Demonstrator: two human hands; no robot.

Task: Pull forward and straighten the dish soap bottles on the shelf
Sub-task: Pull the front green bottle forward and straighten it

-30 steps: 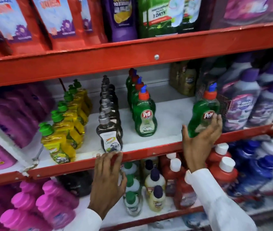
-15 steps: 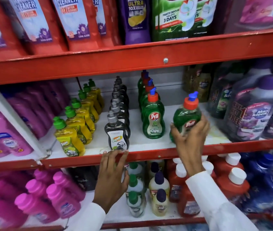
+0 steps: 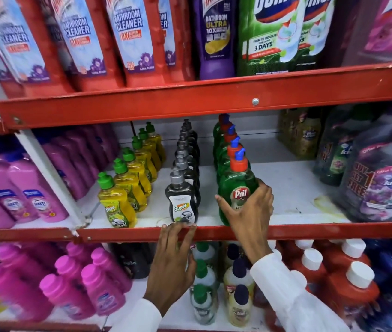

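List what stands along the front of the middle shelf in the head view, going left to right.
pink bottles → yellow Super bottle → black Super bottle → green Pril bottle, held by the right hand → bare shelf board → big purple jug.

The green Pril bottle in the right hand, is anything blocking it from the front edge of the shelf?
Nothing visible does. The right hand grips the green Pril bottle, already at the head of its row beside the red shelf lip. The left hand rests on that lip, over by the black bottle.
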